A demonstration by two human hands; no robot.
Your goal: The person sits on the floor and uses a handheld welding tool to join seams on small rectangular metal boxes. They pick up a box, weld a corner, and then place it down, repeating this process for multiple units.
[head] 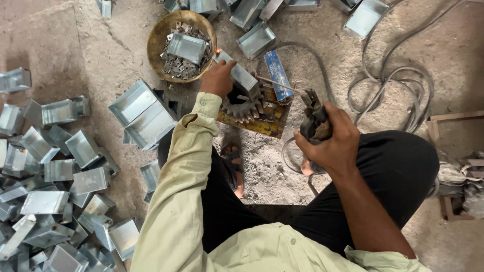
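Tack-welding step: the left hand (pixel 218 78) presses a folded sheet-metal box (pixel 238 75) onto a gear wheel (pixel 245 107) used as a rest, while the right hand (pixel 330 141) grips the electrode holder (pixel 313 120), whose rod (pixel 277 83) must likely next touch the box's seam.

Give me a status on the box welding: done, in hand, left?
Done or left: can't tell which; a heap of sheet-metal boxes lies left, more boxes lie at the top. In hand: left hand steadies one metal box on a gear; right hand holds the electrode holder, rod at the box. Small brackets fill the bowl.
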